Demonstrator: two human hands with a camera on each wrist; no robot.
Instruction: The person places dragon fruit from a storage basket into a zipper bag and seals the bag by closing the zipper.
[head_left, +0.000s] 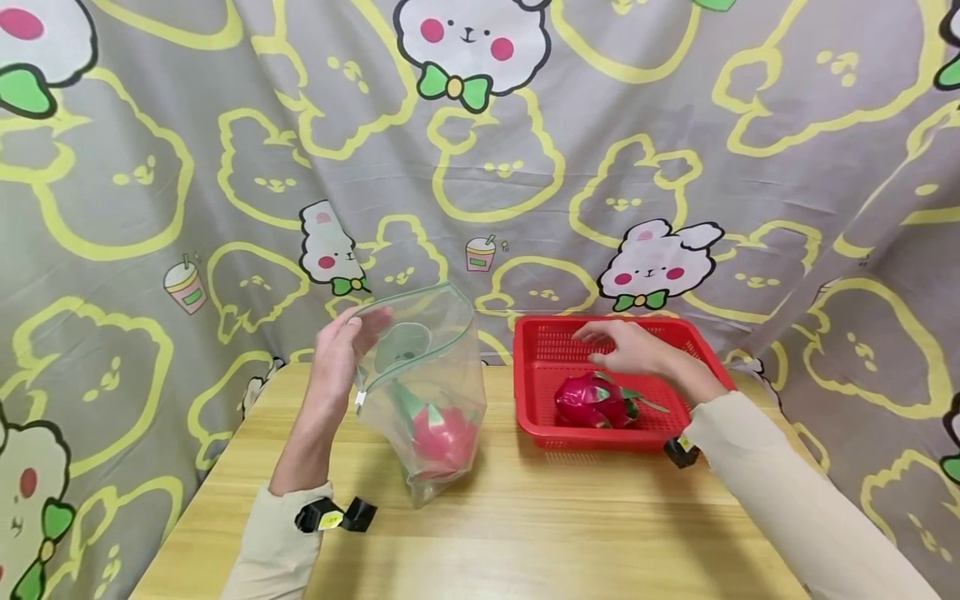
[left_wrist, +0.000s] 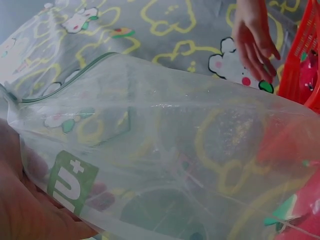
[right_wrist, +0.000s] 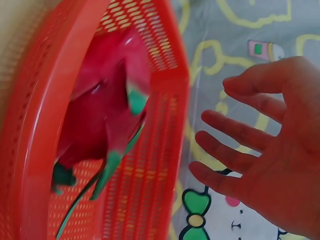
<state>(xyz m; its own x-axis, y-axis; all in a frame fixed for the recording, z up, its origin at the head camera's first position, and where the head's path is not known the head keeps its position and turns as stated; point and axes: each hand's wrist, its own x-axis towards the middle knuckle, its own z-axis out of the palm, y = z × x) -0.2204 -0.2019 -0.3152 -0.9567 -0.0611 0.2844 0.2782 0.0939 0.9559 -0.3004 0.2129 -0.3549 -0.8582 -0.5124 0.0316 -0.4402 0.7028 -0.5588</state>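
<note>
My left hand grips the rim of a clear zip bag, with some fingertips showing through the plastic in the left wrist view. The bag stands on the table, its green-edged mouth gaping toward the upper left. Inside, at the bottom, lies a pink-red dragon fruit with green scale tips. Over the red basket hovers my right hand, fingers spread and slightly bent, holding nothing. Below it, a second dragon fruit lies on its side in the basket, its green tips pointing right.
A light wood table carries the bag at left of centre and the basket at right. Behind and at both sides hangs a grey curtain with cartoon rabbits. Black camera mounts sit on the cream sleeves.
</note>
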